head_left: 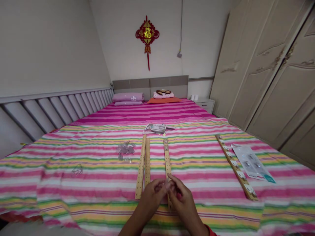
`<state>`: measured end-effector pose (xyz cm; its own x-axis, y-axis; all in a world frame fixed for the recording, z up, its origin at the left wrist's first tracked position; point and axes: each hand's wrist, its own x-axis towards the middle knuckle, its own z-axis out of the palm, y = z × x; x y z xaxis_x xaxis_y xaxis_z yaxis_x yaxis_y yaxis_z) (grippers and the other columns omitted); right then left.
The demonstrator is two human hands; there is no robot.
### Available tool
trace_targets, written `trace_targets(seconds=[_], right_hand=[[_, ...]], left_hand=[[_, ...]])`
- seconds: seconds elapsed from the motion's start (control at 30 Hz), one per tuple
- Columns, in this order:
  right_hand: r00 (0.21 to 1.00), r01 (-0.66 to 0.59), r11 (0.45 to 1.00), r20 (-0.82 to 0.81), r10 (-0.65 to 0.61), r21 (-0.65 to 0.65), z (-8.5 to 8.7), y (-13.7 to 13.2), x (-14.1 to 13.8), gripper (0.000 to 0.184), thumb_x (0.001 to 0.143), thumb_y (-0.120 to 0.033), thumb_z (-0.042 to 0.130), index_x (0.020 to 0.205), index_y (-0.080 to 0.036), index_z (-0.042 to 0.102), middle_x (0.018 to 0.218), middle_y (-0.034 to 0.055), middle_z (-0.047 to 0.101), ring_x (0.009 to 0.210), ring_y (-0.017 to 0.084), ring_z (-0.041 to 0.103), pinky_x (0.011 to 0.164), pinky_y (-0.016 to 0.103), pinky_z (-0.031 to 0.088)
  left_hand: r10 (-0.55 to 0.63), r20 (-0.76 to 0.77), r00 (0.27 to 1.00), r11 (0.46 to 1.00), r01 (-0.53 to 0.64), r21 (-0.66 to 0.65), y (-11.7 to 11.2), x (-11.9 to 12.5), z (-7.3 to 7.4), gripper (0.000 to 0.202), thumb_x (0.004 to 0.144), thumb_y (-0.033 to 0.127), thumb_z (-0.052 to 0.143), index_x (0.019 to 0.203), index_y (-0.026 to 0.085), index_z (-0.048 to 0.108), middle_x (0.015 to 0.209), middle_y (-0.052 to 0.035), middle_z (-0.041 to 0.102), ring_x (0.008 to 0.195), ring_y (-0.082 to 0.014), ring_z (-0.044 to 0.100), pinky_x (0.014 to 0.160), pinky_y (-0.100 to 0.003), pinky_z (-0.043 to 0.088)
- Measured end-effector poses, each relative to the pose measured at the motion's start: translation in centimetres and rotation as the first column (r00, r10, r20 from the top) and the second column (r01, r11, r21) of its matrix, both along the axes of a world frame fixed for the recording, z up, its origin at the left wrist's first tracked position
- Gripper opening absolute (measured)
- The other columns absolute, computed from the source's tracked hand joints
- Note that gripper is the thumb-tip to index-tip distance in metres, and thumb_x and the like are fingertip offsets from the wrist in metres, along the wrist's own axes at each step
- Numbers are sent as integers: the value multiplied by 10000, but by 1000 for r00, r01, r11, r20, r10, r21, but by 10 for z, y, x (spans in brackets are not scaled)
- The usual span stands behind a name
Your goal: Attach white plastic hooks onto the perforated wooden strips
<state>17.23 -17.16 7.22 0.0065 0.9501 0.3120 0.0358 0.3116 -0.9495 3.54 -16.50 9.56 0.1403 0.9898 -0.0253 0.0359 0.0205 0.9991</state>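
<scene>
My left hand and my right hand meet low in the middle of the view, fingertips pinched together on something small that I cannot make out. They hover over the near end of a perforated wooden strip lying on the striped bedsheet. Two more wooden strips lie side by side just left of it. A fourth strip with round white pieces along it lies at the right.
A small clear plastic bag pile lies left of the strips, another packet heap beyond them. A flat clear package lies at the right. Pillows sit at the headboard; a wardrobe stands on the right.
</scene>
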Motion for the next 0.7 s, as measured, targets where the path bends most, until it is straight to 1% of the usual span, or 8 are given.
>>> trace_targets(seconds=[0.07, 0.17, 0.23, 0.33, 0.43, 0.5, 0.57, 0.7], right_hand=[[999, -23, 999, -40, 21, -34, 1, -1, -1, 422, 768, -310, 627, 1175, -199, 628, 804, 45, 694, 674, 168, 629, 631, 264, 533], [991, -34, 994, -132, 21, -100, 2, -1, -2, 361, 697, -318, 696, 1037, -198, 694, 775, 39, 692, 675, 169, 621, 623, 267, 523], [968, -71, 979, -251, 21, -192, 0, 1, -2, 353, 643, -327, 745, 966, -192, 700, 710, 20, 677, 607, 154, 602, 553, 256, 501], [884, -189, 928, -467, 18, -322, -3, 4, -4, 435, 563, -325, 809, 952, -185, 674, 676, -1, 672, 489, 117, 558, 462, 234, 456], [807, -262, 877, -590, -29, -402, -3, 3, -5, 423, 546, -296, 832, 918, -165, 681, 655, -3, 667, 464, 99, 551, 442, 211, 438], [766, -307, 849, -641, -48, -430, -2, 0, -6, 387, 556, -269, 833, 898, -151, 696, 610, -14, 644, 464, 90, 546, 432, 191, 429], [719, -373, 821, -694, -39, -432, -1, -2, -6, 353, 565, -235, 828, 883, -143, 708, 581, -21, 628, 464, 79, 540, 428, 172, 423], [646, -484, 771, -764, -4, -413, 1, -6, -8, 307, 564, -171, 816, 853, -133, 721, 627, 2, 664, 494, 61, 558, 469, 147, 439]], left_hand=[[34, -26, 999, 999, -34, 6, 0, -1, 4, 267, 728, 401, 679, 869, 184, 743, 817, -64, 725, 831, -220, 650, 787, -281, 479], [40, -43, 998, 999, -40, 0, 1, -2, 3, 275, 738, 413, 661, 874, 185, 734, 846, -68, 730, 833, -218, 653, 789, -293, 487], [67, -37, 997, 997, -68, -23, 2, -4, -1, 323, 691, 402, 707, 916, 170, 719, 866, -78, 730, 822, -218, 655, 775, -303, 499], [134, 6, 991, 990, -133, -48, 4, -6, -9, 491, 554, 324, 812, 998, 150, 693, 861, -82, 723, 822, -216, 652, 755, -300, 513], [135, 72, 988, 990, -132, -37, 5, -8, -10, 505, 560, 316, 809, 1023, 153, 691, 873, -75, 713, 830, -202, 649, 769, -295, 514], [134, 96, 986, 991, -130, -43, 5, -8, -7, 459, 603, 349, 777, 1013, 156, 700, 877, -74, 715, 830, -201, 650, 779, -301, 512], [161, 82, 983, 986, -158, -45, 5, -8, -5, 426, 606, 367, 769, 971, 154, 718, 853, -73, 720, 807, -202, 648, 762, -304, 509], [218, 33, 975, 976, -218, -12, 6, -8, -8, 345, 592, 369, 772, 866, 162, 745, 814, -71, 727, 770, -203, 640, 736, -299, 501]])
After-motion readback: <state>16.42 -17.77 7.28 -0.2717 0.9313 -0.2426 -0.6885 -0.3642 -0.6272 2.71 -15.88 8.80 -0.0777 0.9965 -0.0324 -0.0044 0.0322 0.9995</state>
